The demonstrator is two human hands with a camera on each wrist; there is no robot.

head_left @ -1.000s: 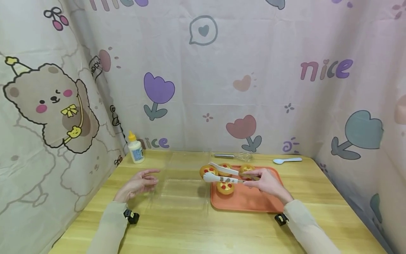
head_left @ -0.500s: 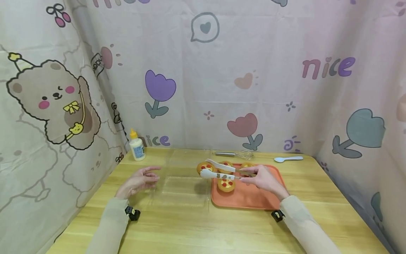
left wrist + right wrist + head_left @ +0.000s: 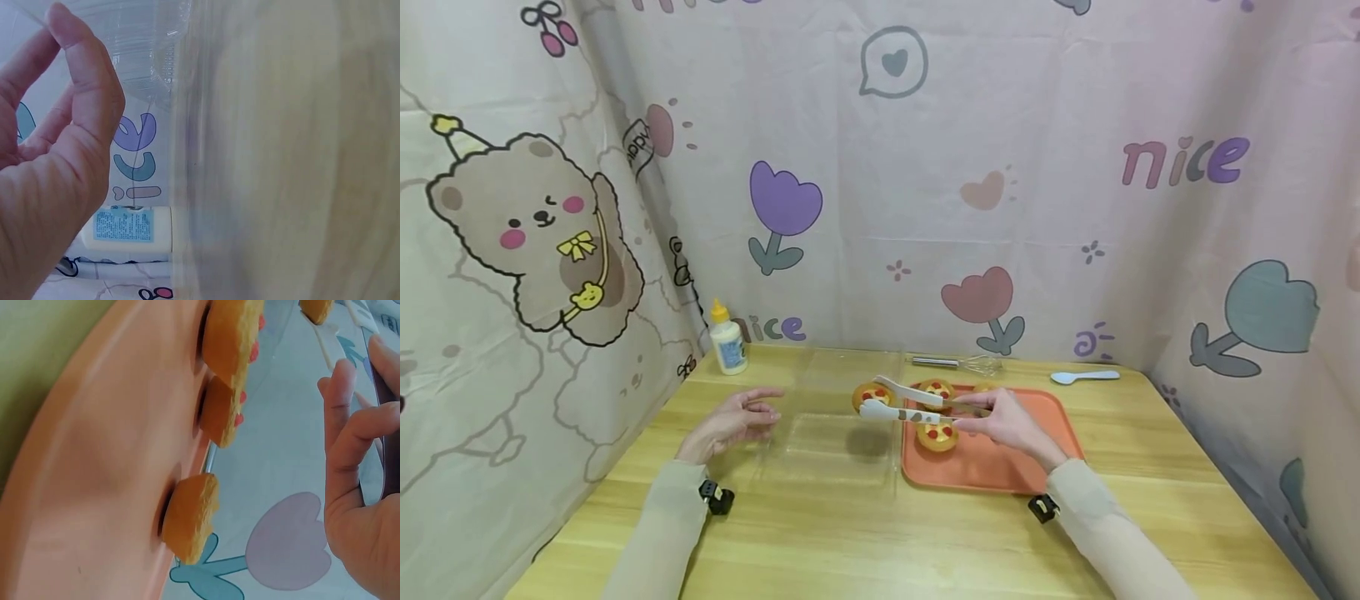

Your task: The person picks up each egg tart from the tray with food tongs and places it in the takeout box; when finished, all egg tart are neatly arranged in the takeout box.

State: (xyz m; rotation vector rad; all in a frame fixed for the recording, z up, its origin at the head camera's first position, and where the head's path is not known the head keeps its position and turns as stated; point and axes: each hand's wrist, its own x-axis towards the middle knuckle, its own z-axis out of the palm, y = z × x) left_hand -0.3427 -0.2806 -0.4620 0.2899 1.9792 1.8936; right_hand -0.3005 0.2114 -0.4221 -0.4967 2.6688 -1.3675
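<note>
My right hand [image 3: 1009,423] grips a pair of white-tipped tongs [image 3: 925,416]. Between the tong tips is a small round tart [image 3: 867,392] with red and pale yellow topping, held over the right side of a clear plastic container [image 3: 838,467]. Other similar tarts [image 3: 937,437] sit on an orange tray [image 3: 992,475] under and behind the tongs; their orange sides [image 3: 190,515] show in the right wrist view. My left hand [image 3: 733,425] is raised at the container's left edge, fingers loosely bent; whether a fingertip touches the plastic [image 3: 140,37] I cannot tell.
A white bottle with a yellow cap [image 3: 728,343] stands at the back left of the wooden table [image 3: 880,550]. Along the back edge lie a whisk [image 3: 955,365] and a pale blue spoon [image 3: 1084,377]. A printed curtain [image 3: 880,208] hangs behind and on both sides.
My right hand has moved left with the tongs, carrying the tart from the tray's left edge to above the container. The left hand stays in about the same place.
</note>
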